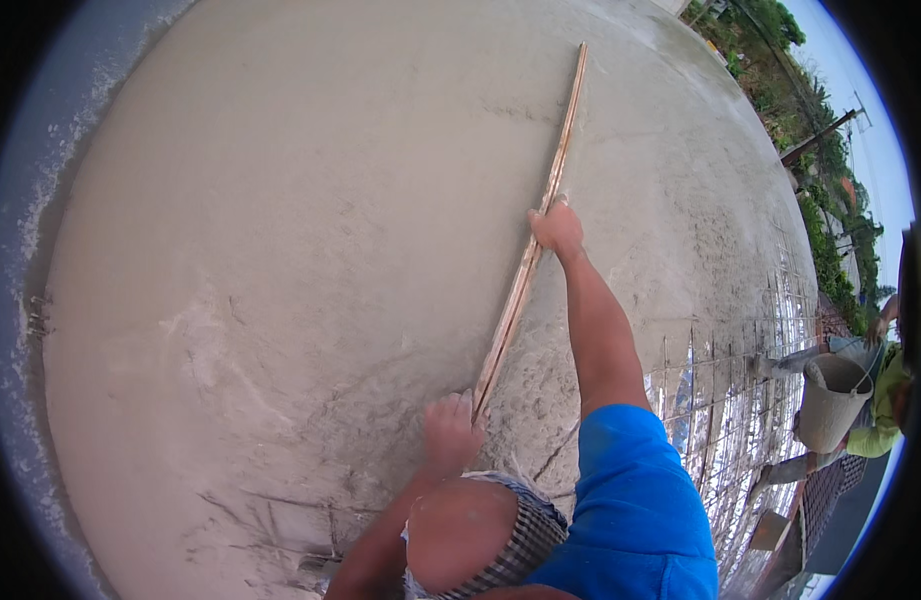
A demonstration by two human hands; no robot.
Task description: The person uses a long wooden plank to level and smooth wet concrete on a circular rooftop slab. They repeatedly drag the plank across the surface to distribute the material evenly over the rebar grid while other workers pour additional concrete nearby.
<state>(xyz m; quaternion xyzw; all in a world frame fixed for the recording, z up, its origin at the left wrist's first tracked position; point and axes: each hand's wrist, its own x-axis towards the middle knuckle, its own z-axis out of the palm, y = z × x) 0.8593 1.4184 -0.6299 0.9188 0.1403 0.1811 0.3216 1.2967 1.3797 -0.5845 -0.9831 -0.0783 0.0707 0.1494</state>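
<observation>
A long, narrow wooden board [523, 275] lies slantwise across wet grey concrete [310, 190], its far end pointing up and to the right. My right hand [557, 228] grips it near the middle, with the arm stretched forward in a blue sleeve. At the near end my left hand [452, 432] is closed around the board, close to my bent knee [462, 535]. Left of the board the concrete is mostly smooth; along its near right side the surface is rougher and lumpy.
A steel bar grid [705, 390] shows to the right. Over there a co-worker [888, 400] stands with a grey bucket [828, 415]. Bar ends [270, 515] poke out of the concrete at lower left. A pale wall [30, 190] borders the left side; trees [830, 190] stand beyond.
</observation>
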